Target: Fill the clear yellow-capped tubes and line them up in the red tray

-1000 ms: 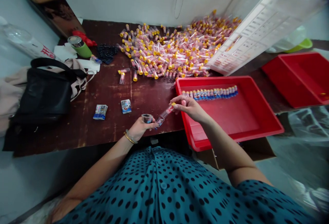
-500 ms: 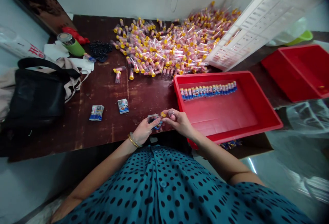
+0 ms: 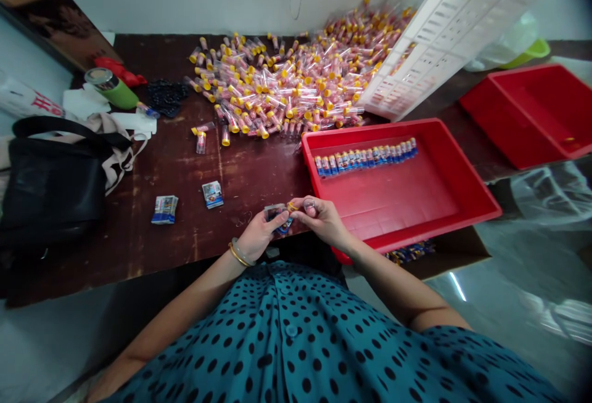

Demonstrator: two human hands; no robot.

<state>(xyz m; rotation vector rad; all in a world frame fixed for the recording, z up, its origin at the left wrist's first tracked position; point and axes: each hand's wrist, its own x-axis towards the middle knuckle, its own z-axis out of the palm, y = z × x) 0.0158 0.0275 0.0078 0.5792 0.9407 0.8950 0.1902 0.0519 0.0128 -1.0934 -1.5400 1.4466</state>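
Note:
My left hand [image 3: 257, 235] is closed on a small blue and silver printed label [image 3: 276, 212], held over the table's front edge. Pinched in my right hand [image 3: 324, 221] is a small clear tube with a yellow cap [image 3: 293, 206], its cap end close to the label. Fingers cover parts of both things. To the left lie two stacks of printed labels, a nearer stack [image 3: 164, 210] and another stack [image 3: 213, 195]. Right of my hands stands a red tray [image 3: 398, 199] with a row of blue-wrapped tubes [image 3: 365, 158] along its far side.
A big heap of yellow-capped tubes [image 3: 287, 89] covers the back of the table. A white perforated basket [image 3: 416, 45] leans behind the tray. A second red bin [image 3: 531, 113] is at right. A black bag [image 3: 55, 169] and a green flask [image 3: 113, 89] stand left.
The view has shifted slightly, so the table's contents appear a little farther left. My hands keep nearly the same pose with the label and the tube.

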